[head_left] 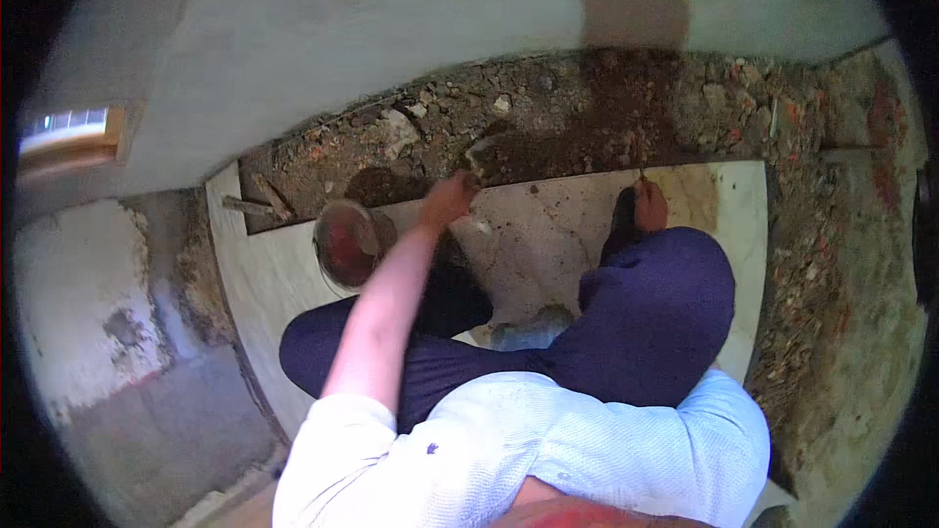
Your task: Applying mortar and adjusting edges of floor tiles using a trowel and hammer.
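I crouch over a pale, dirt-specked slab (533, 244) beside a strip of rubble. Close to the slab's far edge, my left hand (449, 199) is closed; what is in it is blurred, with whitish streaks near the fingers. My right hand (650, 207) shows beyond my right knee, its fingers drawn together at the same edge. A thin dark shape rises from its fingertips, too small to name. Left of my left forearm stands a round bucket (349, 246) with something reddish inside. My right forearm is hidden behind my leg.
Loose stones and soil (548, 108) lie between the slab and the plain wall (391, 20). Two wood-like strips (264, 198) rest at the slab's left corner. More rubble (797, 284) runs along the right. A greyish object (533, 328) sits between my legs.
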A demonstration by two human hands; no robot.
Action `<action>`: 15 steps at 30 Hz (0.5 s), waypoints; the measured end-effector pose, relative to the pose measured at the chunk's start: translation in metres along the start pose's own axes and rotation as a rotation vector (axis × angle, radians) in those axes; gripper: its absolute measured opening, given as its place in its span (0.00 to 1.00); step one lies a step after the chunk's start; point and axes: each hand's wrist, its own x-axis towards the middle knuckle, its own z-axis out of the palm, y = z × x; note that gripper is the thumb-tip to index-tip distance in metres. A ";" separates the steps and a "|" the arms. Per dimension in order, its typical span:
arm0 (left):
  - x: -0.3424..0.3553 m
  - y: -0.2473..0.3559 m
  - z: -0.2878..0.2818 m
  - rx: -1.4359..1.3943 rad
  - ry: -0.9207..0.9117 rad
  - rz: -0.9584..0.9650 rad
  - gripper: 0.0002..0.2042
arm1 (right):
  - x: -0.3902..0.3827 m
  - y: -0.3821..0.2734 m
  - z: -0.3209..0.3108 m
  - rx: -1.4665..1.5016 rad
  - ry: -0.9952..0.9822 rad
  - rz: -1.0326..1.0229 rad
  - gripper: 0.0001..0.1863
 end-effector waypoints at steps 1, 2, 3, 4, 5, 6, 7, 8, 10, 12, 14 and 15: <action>-0.007 -0.009 -0.020 0.174 -0.046 0.084 0.24 | 0.004 0.002 0.002 -0.006 0.037 -0.075 0.27; -0.011 -0.021 -0.047 0.305 -0.072 0.044 0.23 | 0.012 0.001 0.002 -0.023 0.037 -0.105 0.27; -0.013 -0.021 -0.075 0.430 -0.102 0.003 0.23 | 0.022 0.001 -0.002 0.051 0.095 -0.111 0.25; -0.015 0.025 -0.113 0.467 -0.179 0.008 0.22 | 0.028 0.017 -0.022 0.099 0.177 -0.086 0.23; -0.031 -0.008 -0.139 0.555 -0.037 -0.066 0.21 | 0.033 -0.019 -0.017 0.106 0.138 -0.139 0.23; -0.068 0.003 -0.181 0.495 -0.008 -0.084 0.23 | 0.029 -0.060 -0.021 0.188 0.247 -0.320 0.18; -0.084 -0.025 -0.209 0.516 0.047 -0.104 0.24 | 0.023 -0.113 -0.031 0.296 0.359 -0.521 0.13; -0.093 -0.048 -0.227 0.536 0.095 -0.117 0.24 | 0.017 -0.161 -0.047 0.295 0.337 -0.560 0.13; -0.125 -0.022 -0.265 0.359 0.173 -0.128 0.27 | 0.011 -0.239 -0.088 0.640 -0.080 -0.469 0.10; -0.149 -0.051 -0.284 0.304 0.236 -0.137 0.28 | 0.015 -0.289 -0.107 0.599 -0.214 -0.479 0.10; -0.151 -0.060 -0.288 0.253 0.287 -0.098 0.28 | 0.050 -0.305 -0.140 0.524 -0.251 -0.485 0.09; -0.153 -0.059 -0.283 0.168 0.384 -0.050 0.28 | 0.071 -0.303 -0.154 0.489 -0.197 -0.512 0.09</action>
